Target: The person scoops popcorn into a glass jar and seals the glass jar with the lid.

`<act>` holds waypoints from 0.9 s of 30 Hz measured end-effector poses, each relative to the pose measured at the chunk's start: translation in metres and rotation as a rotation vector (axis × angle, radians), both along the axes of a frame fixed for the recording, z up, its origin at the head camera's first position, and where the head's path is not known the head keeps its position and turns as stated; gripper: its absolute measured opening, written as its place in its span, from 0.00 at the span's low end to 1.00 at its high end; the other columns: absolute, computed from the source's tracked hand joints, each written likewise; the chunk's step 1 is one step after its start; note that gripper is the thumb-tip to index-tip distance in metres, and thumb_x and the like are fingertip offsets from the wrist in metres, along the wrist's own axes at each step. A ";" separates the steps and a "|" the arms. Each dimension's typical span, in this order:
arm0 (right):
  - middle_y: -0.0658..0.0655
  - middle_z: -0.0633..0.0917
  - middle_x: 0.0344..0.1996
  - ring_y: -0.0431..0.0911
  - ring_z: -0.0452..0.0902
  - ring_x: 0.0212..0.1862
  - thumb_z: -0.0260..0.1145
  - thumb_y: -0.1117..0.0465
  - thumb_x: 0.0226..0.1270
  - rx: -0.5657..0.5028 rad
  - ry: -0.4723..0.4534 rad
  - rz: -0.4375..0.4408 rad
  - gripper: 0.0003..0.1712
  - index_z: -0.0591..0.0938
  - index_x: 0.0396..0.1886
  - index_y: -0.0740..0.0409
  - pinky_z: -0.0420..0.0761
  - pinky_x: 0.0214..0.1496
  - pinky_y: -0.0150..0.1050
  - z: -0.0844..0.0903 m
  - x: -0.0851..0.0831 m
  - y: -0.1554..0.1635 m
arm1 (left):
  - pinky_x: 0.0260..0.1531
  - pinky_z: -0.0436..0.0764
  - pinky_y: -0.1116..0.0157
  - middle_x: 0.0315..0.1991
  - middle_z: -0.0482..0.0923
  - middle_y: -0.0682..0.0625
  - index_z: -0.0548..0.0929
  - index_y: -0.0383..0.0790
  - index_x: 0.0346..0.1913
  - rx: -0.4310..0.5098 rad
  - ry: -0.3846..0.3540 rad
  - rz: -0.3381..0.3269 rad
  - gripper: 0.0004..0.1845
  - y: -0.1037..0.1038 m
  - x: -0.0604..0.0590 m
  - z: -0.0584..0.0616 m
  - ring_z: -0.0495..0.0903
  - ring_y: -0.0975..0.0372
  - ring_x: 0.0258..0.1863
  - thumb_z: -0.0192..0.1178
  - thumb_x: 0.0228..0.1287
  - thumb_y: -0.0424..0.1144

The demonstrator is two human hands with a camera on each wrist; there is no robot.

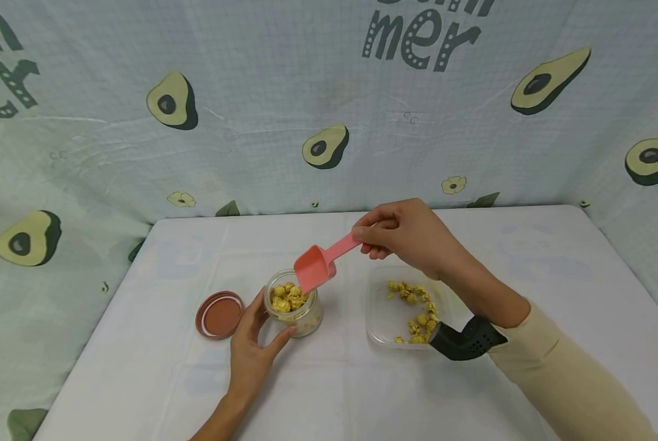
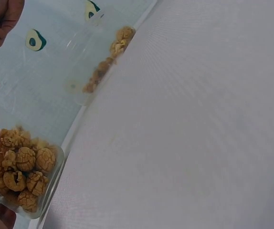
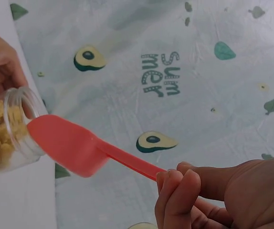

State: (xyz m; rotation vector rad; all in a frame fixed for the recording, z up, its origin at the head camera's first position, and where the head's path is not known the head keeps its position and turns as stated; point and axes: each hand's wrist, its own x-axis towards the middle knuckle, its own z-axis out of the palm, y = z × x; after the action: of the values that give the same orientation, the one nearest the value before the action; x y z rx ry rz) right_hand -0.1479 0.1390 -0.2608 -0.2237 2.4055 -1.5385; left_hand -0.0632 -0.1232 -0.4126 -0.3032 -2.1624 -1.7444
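In the head view a pink scoop (image 1: 316, 267) is tilted with its tip over the mouth of a glass jar (image 1: 308, 323). My right hand (image 1: 406, 236) pinches the scoop's handle between thumb and fingers. No popcorn shows in the scoop's bowl. Yellow popcorn (image 1: 287, 298) fills the jar nearly to its neck. My left hand (image 1: 256, 346) grips the jar around its side, thumb at the front, while the jar stands on the table. The right wrist view shows the scoop (image 3: 75, 148) at the jar's rim, its bowl bare.
A brown lid (image 1: 221, 315) lies left of the jar. To the right, a clear plastic container (image 1: 381, 318) holds scattered popcorn, partly beneath the right forearm. A black wrist mount (image 1: 466, 340) sits on that forearm. The white table (image 1: 329, 392) meets a printed curtain behind.
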 end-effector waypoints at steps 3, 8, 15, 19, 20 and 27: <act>0.56 0.86 0.27 0.49 0.81 0.30 0.68 0.54 0.64 0.030 0.026 -0.003 0.12 0.84 0.41 0.58 0.85 0.37 0.39 0.001 0.003 0.000 | 0.60 0.69 0.71 0.59 0.70 0.31 0.65 0.24 0.65 -0.006 0.010 0.001 0.42 0.000 0.000 0.000 0.72 0.47 0.58 0.70 0.43 0.17; 0.55 0.86 0.28 0.47 0.83 0.31 0.67 0.54 0.65 0.027 0.054 -0.028 0.13 0.84 0.41 0.59 0.85 0.37 0.38 -0.008 0.008 0.008 | 0.60 0.69 0.71 0.59 0.70 0.30 0.65 0.23 0.65 -0.010 0.018 0.000 0.42 0.001 -0.001 0.000 0.71 0.44 0.57 0.70 0.43 0.16; 0.54 0.87 0.32 0.47 0.85 0.34 0.67 0.53 0.64 -0.001 0.032 -0.075 0.16 0.83 0.46 0.58 0.84 0.44 0.40 -0.023 0.015 0.022 | 0.62 0.68 0.70 0.63 0.69 0.39 0.65 0.33 0.69 0.021 -0.009 -0.008 0.45 -0.007 -0.008 -0.026 0.71 0.50 0.60 0.72 0.43 0.19; 0.54 0.87 0.33 0.47 0.85 0.34 0.67 0.52 0.64 -0.019 0.058 -0.122 0.15 0.83 0.47 0.54 0.85 0.43 0.37 -0.030 0.021 0.031 | 0.62 0.68 0.70 0.63 0.69 0.40 0.66 0.35 0.69 0.029 -0.029 -0.003 0.44 -0.007 -0.006 -0.024 0.70 0.51 0.61 0.72 0.45 0.21; 0.53 0.87 0.33 0.46 0.85 0.34 0.67 0.52 0.64 -0.025 0.067 -0.137 0.15 0.83 0.47 0.53 0.84 0.43 0.36 -0.031 0.023 0.034 | 0.62 0.69 0.70 0.63 0.69 0.40 0.66 0.36 0.69 0.032 -0.038 -0.002 0.44 -0.006 -0.006 -0.023 0.70 0.52 0.61 0.72 0.45 0.22; 0.55 0.86 0.37 0.46 0.84 0.36 0.65 0.51 0.66 -0.079 0.160 -0.207 0.16 0.83 0.48 0.55 0.84 0.44 0.34 -0.044 0.038 0.053 | 0.60 0.71 0.68 0.63 0.68 0.41 0.67 0.37 0.68 0.021 -0.029 0.016 0.40 -0.003 0.003 -0.019 0.70 0.57 0.61 0.69 0.50 0.22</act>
State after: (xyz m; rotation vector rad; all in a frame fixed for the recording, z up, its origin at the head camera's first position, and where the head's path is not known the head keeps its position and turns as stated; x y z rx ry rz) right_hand -0.1096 0.1918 -0.3047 -0.1200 2.5616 -1.7698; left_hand -0.0602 -0.1264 -0.4314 -0.2566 -2.1593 -1.7714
